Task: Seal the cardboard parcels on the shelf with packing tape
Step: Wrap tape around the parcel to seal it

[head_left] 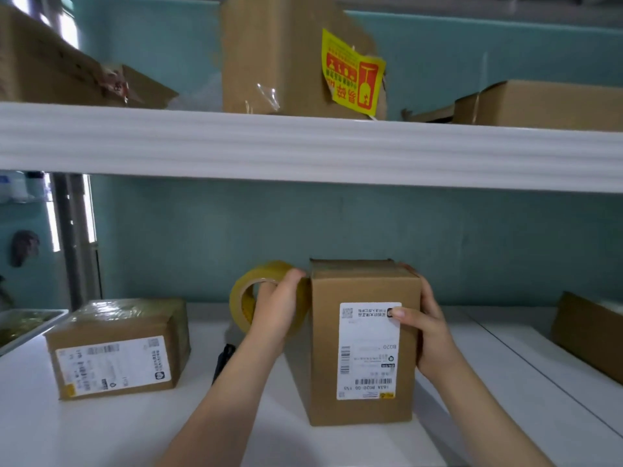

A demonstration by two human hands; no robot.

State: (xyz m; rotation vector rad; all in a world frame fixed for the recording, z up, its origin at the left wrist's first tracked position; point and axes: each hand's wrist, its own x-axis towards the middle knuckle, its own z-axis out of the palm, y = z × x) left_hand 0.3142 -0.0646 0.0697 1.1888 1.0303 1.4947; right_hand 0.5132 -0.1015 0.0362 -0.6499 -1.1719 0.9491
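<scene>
Left grip [279, 308] curls round the rim of the tape roll [241, 298], a translucent yellowish ring held on edge at the upper left side of the box [364, 288]. Right grip [429, 332] clasps the box's right side, thumb pressed on the white printed label [369, 352]. Box: plain brown cardboard, tall and rectangular, upright on the smooth white shelf [101, 433]. Left of it, well apart, lies a squat box [118, 348], its top glossy with tape.
</scene>
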